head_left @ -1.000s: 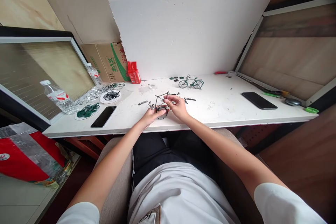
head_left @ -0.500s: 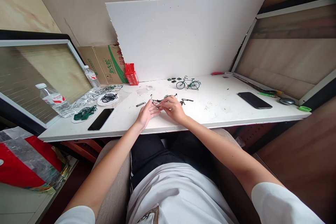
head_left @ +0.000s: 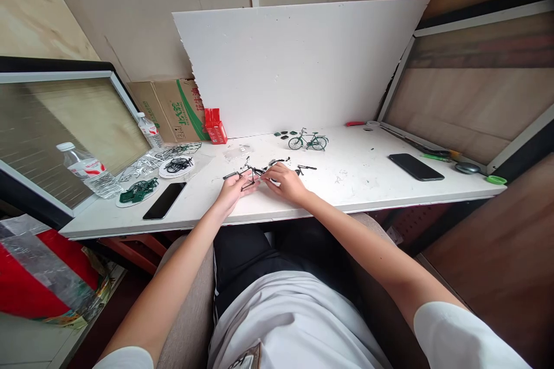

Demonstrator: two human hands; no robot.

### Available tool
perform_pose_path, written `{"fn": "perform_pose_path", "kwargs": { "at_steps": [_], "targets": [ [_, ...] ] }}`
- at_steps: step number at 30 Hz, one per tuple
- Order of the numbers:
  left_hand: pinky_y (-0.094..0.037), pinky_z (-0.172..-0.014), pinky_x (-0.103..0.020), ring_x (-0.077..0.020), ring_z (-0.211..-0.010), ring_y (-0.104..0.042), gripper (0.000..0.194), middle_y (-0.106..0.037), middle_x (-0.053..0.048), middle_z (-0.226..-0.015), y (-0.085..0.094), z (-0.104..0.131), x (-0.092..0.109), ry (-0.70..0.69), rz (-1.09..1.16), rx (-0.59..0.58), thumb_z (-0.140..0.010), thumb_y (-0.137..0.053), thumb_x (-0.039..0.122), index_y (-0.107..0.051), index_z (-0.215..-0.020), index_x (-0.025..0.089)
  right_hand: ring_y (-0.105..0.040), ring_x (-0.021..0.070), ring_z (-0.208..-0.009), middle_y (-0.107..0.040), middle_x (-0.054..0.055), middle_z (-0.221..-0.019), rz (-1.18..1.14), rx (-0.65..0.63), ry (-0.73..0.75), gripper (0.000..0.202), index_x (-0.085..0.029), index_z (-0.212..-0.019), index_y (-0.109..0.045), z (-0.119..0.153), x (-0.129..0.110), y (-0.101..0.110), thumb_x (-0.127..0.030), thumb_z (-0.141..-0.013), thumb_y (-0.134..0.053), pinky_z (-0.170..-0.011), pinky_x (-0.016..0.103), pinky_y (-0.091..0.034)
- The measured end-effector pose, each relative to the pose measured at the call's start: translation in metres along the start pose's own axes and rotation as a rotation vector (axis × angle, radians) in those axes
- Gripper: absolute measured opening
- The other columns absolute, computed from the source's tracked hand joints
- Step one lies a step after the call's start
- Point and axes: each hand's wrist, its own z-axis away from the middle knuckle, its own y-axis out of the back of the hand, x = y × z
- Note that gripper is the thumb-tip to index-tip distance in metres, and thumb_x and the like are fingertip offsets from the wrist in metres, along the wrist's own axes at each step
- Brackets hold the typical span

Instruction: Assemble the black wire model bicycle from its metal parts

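Between my hands is a small black model bicycle frame (head_left: 248,186), held just above the front part of the white table. My left hand (head_left: 235,189) has its thumb and fingers around the frame's left side. From the right, my right hand (head_left: 286,182) pinches the frame's other end; its fingertips partly hide what they grip. Thin black parts (head_left: 306,168) lie just right of my right hand, and a short black strip (head_left: 230,176) is by my left fingers. Behind them stands a finished-looking green model bicycle (head_left: 308,141), upright on its wheels.
Small dark green pieces (head_left: 284,134) lie near the back. On the left are a white dish of black parts (head_left: 176,166), green parts (head_left: 139,190), a phone (head_left: 164,200) and water bottles (head_left: 89,170). Another phone (head_left: 415,167) and a mouse (head_left: 467,168) lie right.
My left hand has shifted left and turned, so more of the black frame shows between my hands. My right hand keeps its pinch nearly in place. The view has tilted slightly.
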Motion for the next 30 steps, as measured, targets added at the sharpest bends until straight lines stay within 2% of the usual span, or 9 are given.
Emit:
{"fn": "perform_pose_path", "kwargs": {
  "at_steps": [3,6,10,13,17,20,25,30],
  "targets": [
    [-0.061,-0.096,-0.044,-0.0281,-0.104,-0.078,0.048,-0.075,-0.020,-0.127,0.014,-0.007,-0.001,-0.017,-0.116,0.032,-0.089,-0.077,0.043,-0.068,-0.125,0.012,-0.064,0.0276,-0.100,-0.077,0.010,-0.103,0.037,0.040,-0.172,0.020,-0.022,-0.108,-0.077,0.000,0.021,0.014,-0.025,-0.103,-0.058,-0.078,0.039,-0.054],
    [-0.062,-0.088,-0.039,-0.0264,-0.094,-0.079,0.052,-0.078,-0.018,-0.118,0.027,-0.015,-0.007,-0.142,-0.201,0.127,-0.088,-0.075,0.050,-0.069,-0.122,0.011,-0.063,0.0310,-0.107,-0.078,0.011,-0.108,0.106,0.059,-0.343,0.022,-0.021,-0.109,-0.076,0.006,0.056,0.033,-0.023,-0.101,-0.056,-0.074,0.039,-0.054],
    [-0.061,-0.083,-0.035,-0.0270,-0.095,-0.079,0.052,-0.078,-0.019,-0.117,0.036,-0.021,-0.014,-0.158,-0.174,0.133,-0.090,-0.071,0.053,-0.068,-0.121,0.011,-0.059,0.0362,-0.118,-0.077,0.013,-0.114,0.253,0.084,-0.575,0.026,-0.019,-0.110,-0.077,0.025,0.105,0.057,-0.021,-0.098,-0.054,-0.084,0.045,-0.054],
    [-0.060,-0.082,-0.034,-0.0270,-0.095,-0.079,0.047,-0.078,-0.019,-0.113,0.036,-0.023,-0.017,-0.157,-0.195,0.148,-0.089,-0.072,0.051,-0.069,-0.114,0.011,-0.056,0.0378,-0.123,-0.077,0.015,-0.118,0.252,0.038,-0.667,0.028,-0.015,-0.113,-0.077,0.037,0.125,0.064,-0.020,-0.096,-0.055,-0.100,0.050,-0.050],
    [-0.059,-0.083,-0.034,-0.0261,-0.093,-0.080,0.042,-0.079,-0.017,-0.110,0.035,-0.027,-0.022,-0.151,-0.210,0.153,-0.089,-0.070,0.048,-0.069,-0.110,0.011,-0.051,0.0376,-0.135,-0.073,0.014,-0.132,0.137,-0.050,-0.716,0.034,-0.016,-0.124,-0.075,0.042,0.130,0.059,-0.027,-0.098,-0.056,-0.112,0.052,-0.044],
    [-0.058,-0.084,-0.034,-0.0258,-0.094,-0.080,0.040,-0.079,-0.017,-0.112,0.036,-0.028,-0.023,-0.148,-0.205,0.158,-0.088,-0.070,0.045,-0.070,-0.109,0.011,-0.048,0.0362,-0.139,-0.073,0.013,-0.131,0.101,-0.097,-0.732,0.035,-0.018,-0.126,-0.075,0.042,0.127,0.054,-0.029,-0.098,-0.056,-0.113,0.050,-0.043],
    [-0.058,-0.084,-0.034,-0.0258,-0.094,-0.079,0.040,-0.078,-0.017,-0.112,0.035,-0.025,-0.021,-0.148,-0.213,0.159,-0.088,-0.069,0.045,-0.070,-0.109,0.011,-0.046,0.0375,-0.139,-0.073,0.014,-0.131,0.087,-0.136,-0.746,0.038,-0.018,-0.124,-0.076,0.044,0.131,0.051,-0.037,-0.099,-0.057,-0.113,0.050,-0.042],
    [-0.057,-0.084,-0.034,-0.0255,-0.092,-0.079,0.042,-0.078,-0.018,-0.113,0.034,-0.025,-0.020,-0.146,-0.218,0.155,-0.088,-0.068,0.048,-0.069,-0.109,0.012,-0.052,0.0355,-0.134,-0.072,0.013,-0.131,0.100,-0.158,-0.698,0.033,-0.020,-0.116,-0.079,0.047,0.137,0.050,-0.040,-0.096,-0.063,-0.114,0.047,-0.039]
  ]
}}
